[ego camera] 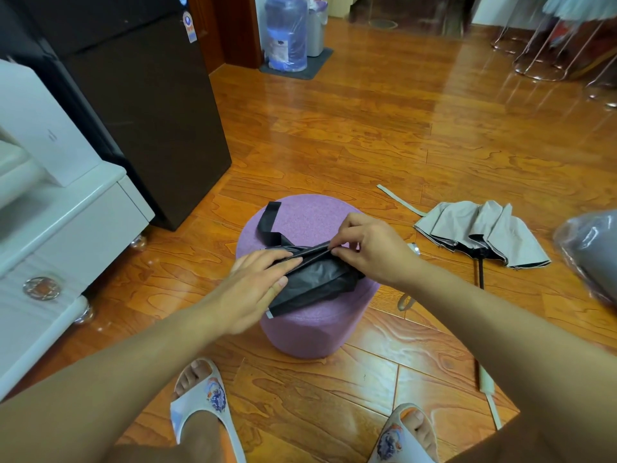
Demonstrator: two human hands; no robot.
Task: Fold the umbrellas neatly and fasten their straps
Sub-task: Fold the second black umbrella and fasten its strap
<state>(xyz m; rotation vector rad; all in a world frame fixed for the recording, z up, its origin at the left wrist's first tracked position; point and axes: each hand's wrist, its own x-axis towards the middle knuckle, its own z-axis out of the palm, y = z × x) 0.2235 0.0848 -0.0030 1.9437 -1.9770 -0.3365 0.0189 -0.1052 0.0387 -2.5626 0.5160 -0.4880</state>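
A black folding umbrella (315, 279) lies across the top of a round purple stool (300, 215). Its black strap (268, 222) trails loose toward the stool's far left. My left hand (257, 285) lies flat on the umbrella's near end, fingers straight, pressing the fabric down. My right hand (370, 248) pinches a fold of the black canopy between thumb and fingertips at the far end. A second umbrella, beige with a black shaft (480, 235), lies half collapsed on the floor to the right, its strap (397, 198) stretched out flat.
A dark cabinet (150, 111) and a white unit (66, 212) stand on the left. A grey plastic-wrapped bundle (591, 248) sits at the right edge. My slippered feet (203, 396) rest on the wooden floor in front of the stool. A water jug (287, 31) stands far back.
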